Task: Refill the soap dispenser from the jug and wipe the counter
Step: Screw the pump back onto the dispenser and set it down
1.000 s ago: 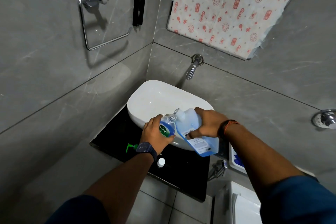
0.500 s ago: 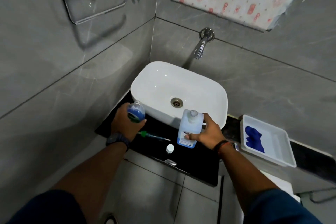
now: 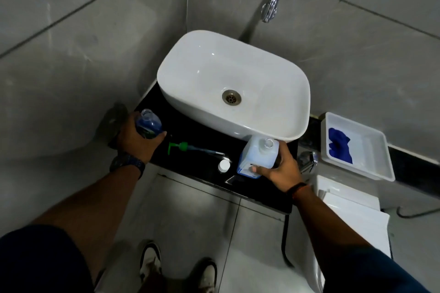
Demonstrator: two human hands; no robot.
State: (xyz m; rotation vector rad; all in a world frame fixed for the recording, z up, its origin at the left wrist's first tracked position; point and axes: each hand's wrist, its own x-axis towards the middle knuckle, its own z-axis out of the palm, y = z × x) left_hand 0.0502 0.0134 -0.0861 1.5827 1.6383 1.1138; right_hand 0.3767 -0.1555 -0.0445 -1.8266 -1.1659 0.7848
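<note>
Left hand (image 3: 137, 141) wraps uncapped soap dispenser (image 3: 148, 123), left-centre frame, over the black surface (image 3: 190, 131). Right hand (image 3: 282, 169) grips open jug (image 3: 258, 156) standing centre-right. Both probably slick, squeezable plastic; jug likely heavier, best held round the body.

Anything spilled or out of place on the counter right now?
No spill visible. The green pump lies on its side on the black counter, and the white cap sits loose; dispenser bottle and jug both stand open.

counter (image 3: 190, 135): basin (image 3: 269, 112) at back
front, left to right: dispenser bottle (image 3: 148, 123), pump (image 3: 188, 147), cap (image 3: 224, 165), jug (image 3: 258, 158)
tray (image 3: 371, 150): right, cloth (image 3: 339, 145) inside
</note>
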